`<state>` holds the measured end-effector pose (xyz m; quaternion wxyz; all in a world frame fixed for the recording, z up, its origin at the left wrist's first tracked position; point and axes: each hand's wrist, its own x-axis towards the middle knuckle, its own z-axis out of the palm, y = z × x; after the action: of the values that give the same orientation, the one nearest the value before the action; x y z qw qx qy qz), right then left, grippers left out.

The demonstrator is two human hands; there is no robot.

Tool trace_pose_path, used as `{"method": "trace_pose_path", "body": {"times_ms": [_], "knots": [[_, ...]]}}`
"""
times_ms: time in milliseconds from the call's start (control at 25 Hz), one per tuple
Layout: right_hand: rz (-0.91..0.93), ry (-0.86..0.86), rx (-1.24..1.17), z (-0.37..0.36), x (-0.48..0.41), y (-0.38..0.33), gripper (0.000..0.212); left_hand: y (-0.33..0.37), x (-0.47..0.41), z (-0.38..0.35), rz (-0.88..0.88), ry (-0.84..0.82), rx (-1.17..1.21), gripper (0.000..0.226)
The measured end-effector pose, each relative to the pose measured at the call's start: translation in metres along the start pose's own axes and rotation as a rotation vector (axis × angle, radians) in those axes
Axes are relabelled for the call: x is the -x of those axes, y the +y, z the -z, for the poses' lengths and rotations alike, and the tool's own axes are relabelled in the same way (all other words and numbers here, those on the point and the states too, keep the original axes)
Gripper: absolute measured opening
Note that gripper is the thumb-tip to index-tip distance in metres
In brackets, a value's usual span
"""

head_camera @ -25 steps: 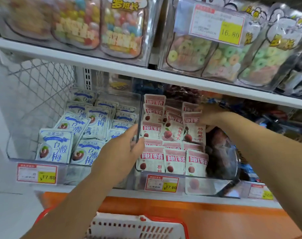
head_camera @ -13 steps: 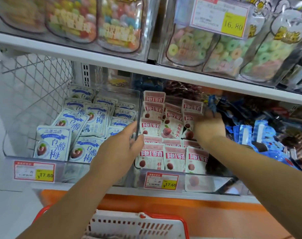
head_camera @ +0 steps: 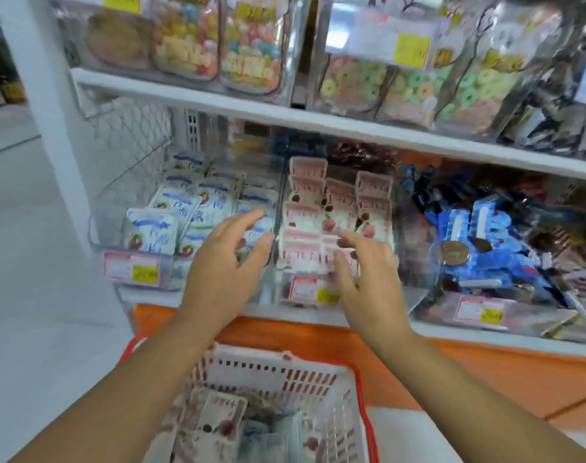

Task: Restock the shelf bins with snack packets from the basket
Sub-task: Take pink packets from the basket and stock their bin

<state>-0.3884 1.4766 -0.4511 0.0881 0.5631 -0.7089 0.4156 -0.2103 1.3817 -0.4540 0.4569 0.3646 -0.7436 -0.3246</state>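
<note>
Pink-and-white snack packets (head_camera: 306, 208) fill the middle clear bin (head_camera: 286, 295) on the lower shelf. Blue-and-white packets (head_camera: 151, 228) fill the clear bin to its left. My left hand (head_camera: 224, 269) hovers in front of the divider between these two bins, fingers spread and holding nothing. My right hand (head_camera: 365, 282) hovers in front of the pink bin, fingers loosely spread, also holding nothing. Below me stands the white basket (head_camera: 278, 372) with a red rim, with several pink-and-white packets (head_camera: 214, 422) lying inside. The picture is blurred by motion.
A bin of blue wrapped snacks (head_camera: 478, 248) sits to the right on the same shelf. The upper shelf (head_camera: 285, 118) holds clear bags of colourful candy (head_camera: 248, 55). A wire mesh panel (head_camera: 128, 145) closes the shelf's left end. Price tags (head_camera: 131, 269) line the bin fronts.
Both hands have pulled back out of the bins toward me, the right one leaving the back of the pink bin. The view has tilted down, showing more of the basket.
</note>
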Motion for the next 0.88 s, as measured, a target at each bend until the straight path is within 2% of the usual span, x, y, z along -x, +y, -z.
{"method": "trace_pose_path", "body": {"times_ms": [80, 160, 320, 400, 440, 600, 680, 760, 880], "knots": [[0.022, -0.080, -0.149, -0.015, 0.054, -0.014, 0.029, -0.022, 0.046, 0.010, -0.028, 0.071, -0.083, 0.033], [-0.097, -0.288, -0.173, -0.042, 0.112, -0.010, 0.030, -0.060, 0.093, 0.017, 0.132, -0.002, -0.188, 0.029], [-0.429, -0.925, 0.005, -0.110, 0.202, 0.024, 0.046, -0.146, 0.189, 0.032, 0.565, -0.408, -0.321, 0.021], [-0.562, -1.214, 0.036, -0.135, 0.224, 0.035, 0.057, -0.169, 0.225, 0.038, 0.709, -0.549, -0.334, 0.020], [-0.589, -1.294, 0.036, -0.144, 0.232, 0.038, 0.058, -0.178, 0.237, 0.040, 0.739, -0.603, -0.355, 0.022], [-0.660, -1.376, 0.002, -0.168, 0.255, 0.042, 0.055, -0.200, 0.255, 0.033, 0.755, -0.815, -0.470, 0.006], [-0.739, -1.329, -0.034, -0.175, 0.256, 0.041, 0.051, -0.208, 0.260, 0.026, 0.759, -0.819, -0.471, 0.024], [-0.825, -1.257, -0.056, -0.183, 0.255, 0.047, 0.035, -0.209, 0.260, 0.021, 0.763, -0.803, -0.484, 0.041], [-0.931, -1.215, -0.099, -0.184, 0.254, 0.051, 0.024, -0.210, 0.258, 0.015, 0.770, -0.779, -0.528, 0.044]]}}
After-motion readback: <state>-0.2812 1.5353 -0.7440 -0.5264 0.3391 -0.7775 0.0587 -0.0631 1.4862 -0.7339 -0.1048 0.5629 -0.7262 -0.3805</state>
